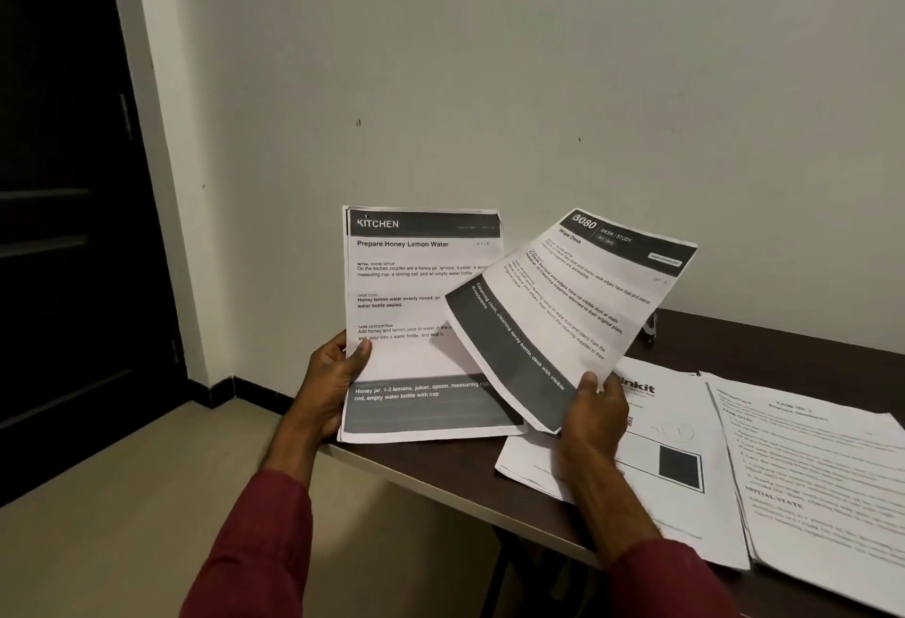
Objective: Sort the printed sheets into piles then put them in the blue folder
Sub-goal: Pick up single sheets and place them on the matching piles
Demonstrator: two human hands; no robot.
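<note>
Door (59, 225), dark, far left, beside a pale wall (489, 54); beige floor (112, 519) below. Left hand (333, 387), maroon sleeve (254, 544), holds the KITCHEN sheet (421, 318) by its left edge: thumb pressed on the printed face, fingers curled behind the paper, clamped on it. Sheet is upright, faces the camera, is headed "Prepare Honey Lemon Water" and has a dark band near the bottom. Its lower edge sits at the near-left corner of the surface (764, 343); cannot tell if it touches. Surface is dark brown and runs off right.

Wipe Desk sheet (583, 304), marked DESK / STUDY, is tilted clockwise and overlaps the right side of the KITCHEN sheet, in front of it. Right hand (595, 421) grips it at the bottom edge, thumb on the front, fingers closed on the paper from behind, sheet lifted above the surface.

Under and right of that hand, first pile (680, 426) lies flat on the surface; top page shows a partly hidden logo ending "inkit" and a black square. Just right, edges meeting, second pile (827, 485) holds dense text sheets, "INITIAL STATE" readable, running out of frame. Small object (650, 329) by the wall behind the piles, too small to tell.
</note>
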